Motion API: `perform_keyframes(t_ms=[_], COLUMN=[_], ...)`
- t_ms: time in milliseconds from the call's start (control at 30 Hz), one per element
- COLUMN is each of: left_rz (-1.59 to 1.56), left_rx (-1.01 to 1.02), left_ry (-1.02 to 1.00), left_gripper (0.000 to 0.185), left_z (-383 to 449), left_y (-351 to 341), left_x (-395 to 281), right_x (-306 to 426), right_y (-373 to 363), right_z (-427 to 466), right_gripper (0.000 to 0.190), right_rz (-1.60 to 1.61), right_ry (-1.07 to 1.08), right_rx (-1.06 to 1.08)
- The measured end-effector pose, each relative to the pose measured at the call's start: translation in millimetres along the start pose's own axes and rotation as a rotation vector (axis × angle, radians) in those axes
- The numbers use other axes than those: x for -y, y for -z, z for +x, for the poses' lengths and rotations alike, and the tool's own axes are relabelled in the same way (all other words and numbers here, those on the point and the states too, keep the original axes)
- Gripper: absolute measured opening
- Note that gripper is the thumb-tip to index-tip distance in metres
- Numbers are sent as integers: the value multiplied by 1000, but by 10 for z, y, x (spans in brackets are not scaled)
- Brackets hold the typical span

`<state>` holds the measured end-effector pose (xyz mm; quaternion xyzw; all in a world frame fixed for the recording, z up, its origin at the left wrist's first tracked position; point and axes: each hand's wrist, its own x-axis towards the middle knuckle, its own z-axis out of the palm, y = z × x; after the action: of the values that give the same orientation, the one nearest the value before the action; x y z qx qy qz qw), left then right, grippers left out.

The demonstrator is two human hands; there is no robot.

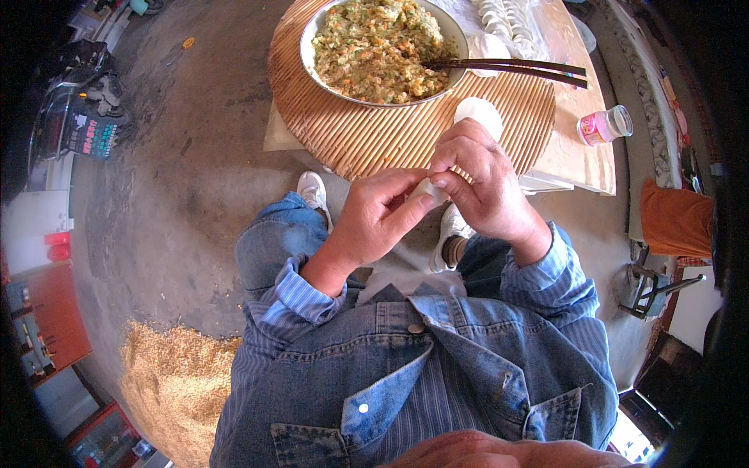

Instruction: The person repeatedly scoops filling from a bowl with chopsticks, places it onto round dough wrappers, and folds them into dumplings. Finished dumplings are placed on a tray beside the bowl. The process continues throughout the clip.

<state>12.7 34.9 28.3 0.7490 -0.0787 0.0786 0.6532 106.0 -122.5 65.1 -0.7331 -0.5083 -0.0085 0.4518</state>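
Between the fingertips of both hands is a pale dumpling [426, 191], pinched at its edge and partly hidden by the fingers. My left hand [383, 213] cradles it from the left, while the thumb and forefinger of my right hand [477, 181] press its upper side. Just beyond my right hand lies a round white dough wrapper [481, 114] on a round mat of woven stalks [374, 140]. A large white bowl [308, 58] on the mat holds chopped vegetable filling [380, 50]. A pair of dark chopsticks [526, 67] rests in the filling and sticks out over the rim.
Rows of finished dumplings [508, 23] lie at the back right of the wooden table [576, 114], beside a stack of wrappers [488, 50]. A glass jar with a pink label [605, 124] stands near the right edge. Grain [175, 386] is heaped on the concrete floor [152, 205] at left.
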Motion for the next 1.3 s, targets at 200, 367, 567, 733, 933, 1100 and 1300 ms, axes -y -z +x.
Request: perform_keyframes(t_ms=[200, 367, 567, 733, 933, 1100, 1300], left_rz=[-228, -254, -315, -392, -452, -489, -523], left_rx=[5, 16, 44, 27, 18, 3, -27], left_ry=[152, 211, 279, 233, 247, 228, 196], left_gripper=[28, 31, 28, 26, 25, 27, 32], left_z=[-31, -40, -47, -49, -64, -58, -53], left_y=[24, 44, 43, 26, 38, 12, -5], left_x=[6, -6, -24, 53, 107, 102, 119], right_x=[-8, -43, -17, -33, -16, -67, -74], right_y=[-1, 59, -18, 9, -17, -46, -11], right_z=[-49, -29, -14, -34, -43, -38, -53], right_gripper=[22, 31, 29, 29, 29, 27, 27], right_rz=[468, 202, -100, 167, 33, -188, 210], right_ry=[-317, -297, -164, -286, -283, -118, -277], right_rx=[-23, 206, 188, 161, 173, 169, 117])
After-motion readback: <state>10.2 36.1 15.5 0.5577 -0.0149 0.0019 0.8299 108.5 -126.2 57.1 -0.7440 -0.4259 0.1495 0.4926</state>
